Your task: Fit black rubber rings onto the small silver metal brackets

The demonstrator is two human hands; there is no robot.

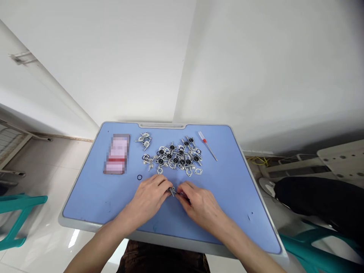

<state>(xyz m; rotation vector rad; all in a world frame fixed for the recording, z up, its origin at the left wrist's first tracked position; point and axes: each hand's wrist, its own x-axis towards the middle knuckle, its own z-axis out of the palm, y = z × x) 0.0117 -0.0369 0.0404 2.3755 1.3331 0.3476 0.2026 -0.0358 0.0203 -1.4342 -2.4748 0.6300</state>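
Note:
Near the front middle of the blue table, my left hand (153, 191) is closed around a small silvery metal fitting (171, 190) with a short stem. My right hand (197, 199) is pinched just to its right, against the fitting's side. A small reddish, partly clear thing (182, 194) shows between its fingers, mostly hidden, so its kind is unclear. Just beyond both hands lies a pile of similar metal fittings (175, 160), several with round black caps, among loose flat plates (198, 171). A black rubber ring (139, 177) lies left of the pile.
A phone (116, 153) with a blurred screen lies at the table's left. Several metal parts (145, 139) form a smaller group at the back. A screwdriver (207, 146) with a clear and red handle rests back right. Green stools (19, 212) and a person's dark-clothed leg (313, 197) flank the table (93, 204).

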